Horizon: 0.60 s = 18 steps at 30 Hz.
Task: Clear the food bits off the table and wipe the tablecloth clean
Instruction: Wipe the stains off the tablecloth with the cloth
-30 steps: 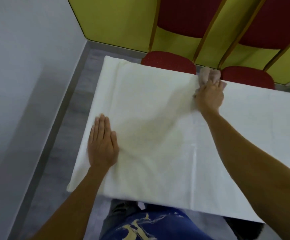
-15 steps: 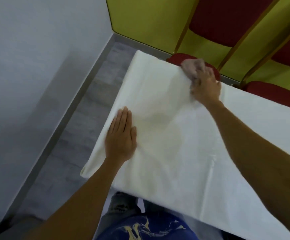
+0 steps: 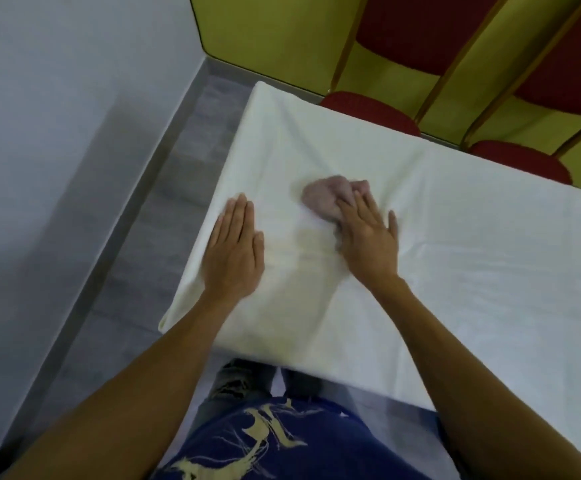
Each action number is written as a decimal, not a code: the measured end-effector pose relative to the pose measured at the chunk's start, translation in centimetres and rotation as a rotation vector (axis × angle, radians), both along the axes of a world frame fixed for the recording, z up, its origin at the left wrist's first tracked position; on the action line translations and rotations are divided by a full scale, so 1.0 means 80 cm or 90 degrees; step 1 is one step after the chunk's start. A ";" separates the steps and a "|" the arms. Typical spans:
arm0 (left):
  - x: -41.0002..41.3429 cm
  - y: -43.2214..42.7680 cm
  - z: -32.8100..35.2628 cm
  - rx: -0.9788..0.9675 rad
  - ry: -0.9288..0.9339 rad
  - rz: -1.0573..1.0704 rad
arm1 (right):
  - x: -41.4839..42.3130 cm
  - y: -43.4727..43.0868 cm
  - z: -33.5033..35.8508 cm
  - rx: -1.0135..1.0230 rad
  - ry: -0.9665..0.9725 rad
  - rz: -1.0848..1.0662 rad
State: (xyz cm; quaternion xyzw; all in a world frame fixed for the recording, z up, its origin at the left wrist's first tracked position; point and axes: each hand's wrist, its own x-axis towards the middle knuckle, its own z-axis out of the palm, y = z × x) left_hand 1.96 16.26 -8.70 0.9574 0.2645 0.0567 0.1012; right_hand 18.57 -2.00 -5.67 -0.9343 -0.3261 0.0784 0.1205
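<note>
Right now: right hand (image 3: pixel 365 244) fingers (image 3: pixel 353 211) extended and close together, thumb splayed out at 3 o'clock, pressing flat on a crumpled pinkish rag (image 3: pixel 327 199). Not a closed grip; the rag is pinned under fingertips and palm, its bulk bunching out toward 11 o'clock of the hand. Some motion blur there.

Left hand (image 3: pixel 233 258) lies flat, fingers together, palm down on the tablecloth (image 3: pixel 472 271) near the table's left edge, at 9 o'clock of the rag and apart from it.

Handling, by judgement: rag looks soft, light and limp, so it will wad up and not slide flat; best held with the palm over its centre, loose folds tucked under the fingers. Cloth is thin and loose, with creases radiating toward 12 o'clock from the rag, so it will likely drag and ruck unless held down.

Faint yellowish staining shows on the cloth between the hands. No loose food bits discernible. Red chairs (image 3: pixel 368 109) stand along the far side.
</note>
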 end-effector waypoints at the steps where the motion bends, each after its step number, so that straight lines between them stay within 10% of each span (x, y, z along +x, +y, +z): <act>1: 0.000 0.000 -0.001 0.001 0.006 -0.005 | 0.019 -0.037 0.003 -0.012 -0.001 -0.090; 8: -0.001 0.002 -0.005 0.011 -0.011 0.001 | 0.035 -0.092 0.018 -0.023 0.022 -0.472; 15: 0.000 0.002 -0.006 -0.008 -0.004 -0.017 | -0.166 0.012 0.004 0.089 0.015 -0.067; 18: 0.000 0.002 -0.007 0.002 -0.016 -0.017 | -0.138 -0.069 0.006 0.051 -0.030 -0.094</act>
